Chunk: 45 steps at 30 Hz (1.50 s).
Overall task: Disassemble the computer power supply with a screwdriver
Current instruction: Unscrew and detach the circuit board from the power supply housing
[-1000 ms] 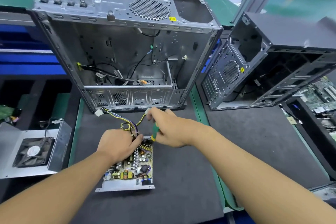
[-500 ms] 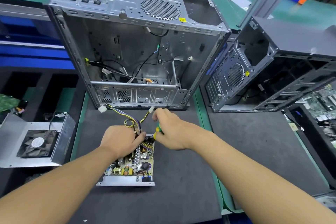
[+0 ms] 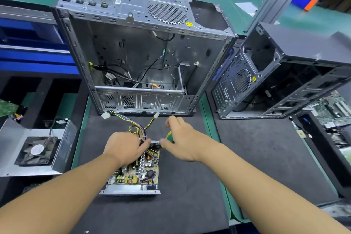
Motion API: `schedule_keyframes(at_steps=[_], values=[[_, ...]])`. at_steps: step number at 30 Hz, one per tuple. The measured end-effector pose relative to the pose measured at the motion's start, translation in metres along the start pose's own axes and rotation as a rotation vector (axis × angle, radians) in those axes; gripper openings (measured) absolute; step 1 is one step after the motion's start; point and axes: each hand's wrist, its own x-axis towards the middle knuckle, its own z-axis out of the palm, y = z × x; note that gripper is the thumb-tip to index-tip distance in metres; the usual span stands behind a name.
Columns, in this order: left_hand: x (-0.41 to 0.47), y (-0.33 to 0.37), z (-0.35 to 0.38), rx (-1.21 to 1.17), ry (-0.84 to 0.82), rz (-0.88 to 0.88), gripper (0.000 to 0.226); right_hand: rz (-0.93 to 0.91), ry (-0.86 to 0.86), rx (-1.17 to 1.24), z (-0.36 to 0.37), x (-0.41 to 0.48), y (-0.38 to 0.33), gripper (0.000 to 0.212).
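Note:
The opened power supply point(image 3: 133, 188) lies on the black mat, its circuit board point(image 3: 138, 172) exposed in a shallow metal tray. A bundle of coloured wires point(image 3: 136, 127) runs from its far end toward the case. My left hand point(image 3: 125, 148) rests on the far end of the board, fingers curled around the wire bundle. My right hand point(image 3: 182, 142) grips a green and yellow screwdriver point(image 3: 169, 137), whose tip points down at the tray's far right corner. The tip itself is hidden by my fingers.
An empty silver computer case point(image 3: 144, 49) stands open just behind the power supply. A dark grey case point(image 3: 284, 74) lies to the right. The removed cover with its fan point(image 3: 36, 150) sits at the left. Circuit boards point(image 3: 332, 112) fill a bin at far right.
The view has shifted slightly. My right hand has lowered the screwdriver closer to the tray's far corner. My left hand stays on the wires.

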Motion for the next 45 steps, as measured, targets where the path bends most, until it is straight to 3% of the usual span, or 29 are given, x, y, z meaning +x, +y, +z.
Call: schedule_keyframes(at_steps=[2,5,8,11,13,16,18,21,25,30,33,36,39,45], values=[[0.000,0.000,0.000,-0.004,0.001,0.005,0.075,0.080,0.087,-0.121,0.006,-0.001,-0.005,0.047],[0.000,0.000,0.000,-0.007,0.004,0.000,0.075,0.016,0.201,-0.309,0.011,0.000,-0.009,0.035],[-0.001,0.001,0.000,-0.013,0.004,-0.011,0.075,-0.075,0.096,-0.089,0.007,0.002,-0.010,0.024],[-0.001,0.001,-0.001,-0.008,0.002,-0.013,0.074,-0.009,-0.050,0.117,0.002,0.005,-0.011,0.033],[-0.001,0.001,-0.001,-0.008,0.004,-0.011,0.073,0.078,-0.031,0.141,0.004,0.006,-0.014,0.034],[-0.001,0.000,0.000,-0.019,0.005,-0.006,0.073,0.149,0.105,-0.136,0.008,0.005,-0.016,0.044],[-0.001,0.000,0.000,-0.020,0.005,-0.011,0.073,0.116,0.135,-0.231,0.007,0.004,-0.017,0.039],[-0.001,0.002,0.000,-0.012,0.006,-0.019,0.071,0.056,0.023,-0.065,0.000,0.004,-0.018,0.021],[-0.001,0.001,0.000,-0.009,-0.004,-0.023,0.072,0.095,-0.149,0.003,-0.006,0.007,-0.018,0.032],[-0.001,0.001,-0.001,-0.017,0.001,-0.023,0.071,0.180,0.041,-0.254,0.004,0.007,-0.018,0.049],[-0.001,0.000,-0.002,-0.012,0.003,-0.020,0.071,0.097,0.113,-0.240,0.006,0.006,-0.016,0.033],[-0.001,0.001,-0.002,-0.013,0.006,-0.020,0.071,0.017,0.023,-0.078,0.000,0.007,-0.014,0.024],[-0.002,0.001,-0.003,-0.012,0.002,-0.009,0.071,0.037,-0.090,0.013,-0.004,0.007,-0.013,0.031],[-0.002,0.001,-0.002,-0.027,0.010,-0.001,0.071,0.085,0.072,-0.271,0.003,0.003,-0.017,0.027]])
